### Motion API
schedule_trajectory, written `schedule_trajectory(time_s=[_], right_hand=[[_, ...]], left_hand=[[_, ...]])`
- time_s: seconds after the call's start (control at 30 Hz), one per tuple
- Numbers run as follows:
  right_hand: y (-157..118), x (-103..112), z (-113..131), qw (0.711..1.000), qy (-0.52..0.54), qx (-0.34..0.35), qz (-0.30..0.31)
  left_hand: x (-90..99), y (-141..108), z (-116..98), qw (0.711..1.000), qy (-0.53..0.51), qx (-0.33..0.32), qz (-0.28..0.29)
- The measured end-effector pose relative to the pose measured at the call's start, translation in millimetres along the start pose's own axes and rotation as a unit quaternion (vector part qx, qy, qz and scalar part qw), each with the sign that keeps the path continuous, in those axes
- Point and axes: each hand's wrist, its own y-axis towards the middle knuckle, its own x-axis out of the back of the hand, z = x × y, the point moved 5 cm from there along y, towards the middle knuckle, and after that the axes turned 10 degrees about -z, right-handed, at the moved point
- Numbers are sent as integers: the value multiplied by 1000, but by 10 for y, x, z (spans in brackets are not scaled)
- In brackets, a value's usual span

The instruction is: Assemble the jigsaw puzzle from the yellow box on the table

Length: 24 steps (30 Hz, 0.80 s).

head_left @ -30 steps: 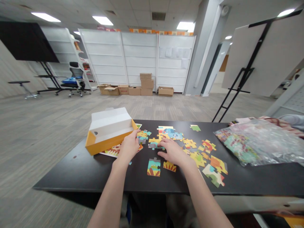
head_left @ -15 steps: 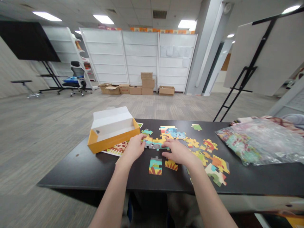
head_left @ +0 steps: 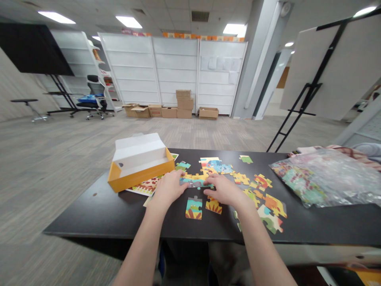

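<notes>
On the black table, a strip of joined jigsaw pieces (head_left: 195, 182) lies between my hands. My left hand (head_left: 169, 187) rests at its left end, fingers stretched out and thumb toward the pieces. From the other side, my right hand (head_left: 225, 190) touches the strip's right end with spread fingers, which hide part of it. A larger joined section with a blue animal (head_left: 213, 163) lies just beyond. Closer to me are a loose piece with a green animal (head_left: 194, 208) and a yellow piece with red-brown leaves (head_left: 213, 204).
An open yellow box (head_left: 141, 172) sits at the left on a printed picture sheet (head_left: 147, 186). Loose jigsaw pieces (head_left: 275, 204) are scattered right of my right hand. A clear plastic bag (head_left: 330, 176) of colourful contents lies at the far right of the table (head_left: 119, 220).
My left hand has shifted slightly, its thumb now reaching farther over the strip's left end. My right hand stays almost in place. The view has turned slightly.
</notes>
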Motion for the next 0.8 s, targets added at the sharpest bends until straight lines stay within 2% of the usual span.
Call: schedule_trajectory(time_s=[0.33, 0.6, 0.8], right_hand=[[8, 42, -24, 1000, 8, -20, 7], [-9, 60, -20, 1000, 13, 5, 8], [-27, 77, -33, 1000, 21, -6, 7]], left_hand=[[-33, 4, -18, 1000, 14, -14, 20], [-23, -17, -25, 998, 4, -67, 19], [-57, -10, -31, 996, -1, -89, 16]])
